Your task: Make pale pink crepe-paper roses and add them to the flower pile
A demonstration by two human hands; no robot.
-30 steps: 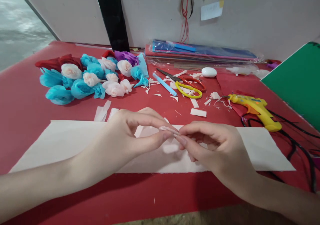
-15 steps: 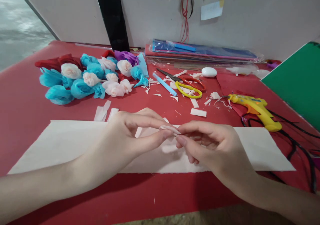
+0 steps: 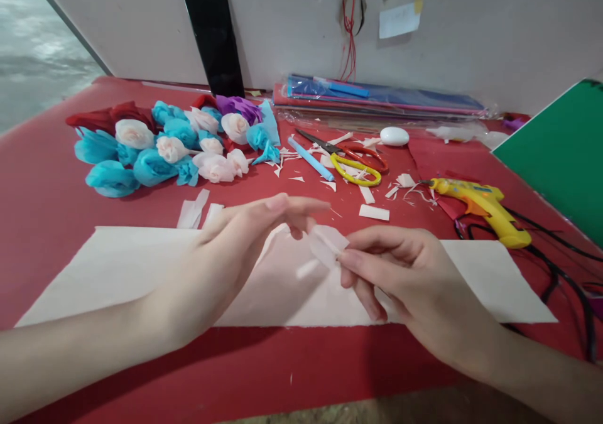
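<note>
Between the thumb and fingers of my right hand (image 3: 400,267) is a small pale pink crepe paper petal (image 3: 325,243), pinched at its base. My left hand (image 3: 249,242) is just left of the petal, its fingers stretched out to the right; whether a fingertip touches the paper I cannot tell. Below both hands a long white paper sheet (image 3: 141,273) lies across the red table. A small white paper piece (image 3: 308,269) rests on that sheet under the petal. Several pale paper strips (image 3: 192,210) lie behind my left hand.
Crepe paper flowers (image 3: 155,166) in blue, pink, red and purple are heaped at the back left. Scissors (image 3: 355,168), a blue pen (image 3: 311,159) and paper scraps lie mid-table. A yellow glue gun (image 3: 490,207) with black cables is on the right. A black phone (image 3: 214,41) leans on the wall.
My left hand has let go of the petal, its fingers lifting and straightening. The petal now shows its broad face in my right hand, which has stayed almost in place.
</note>
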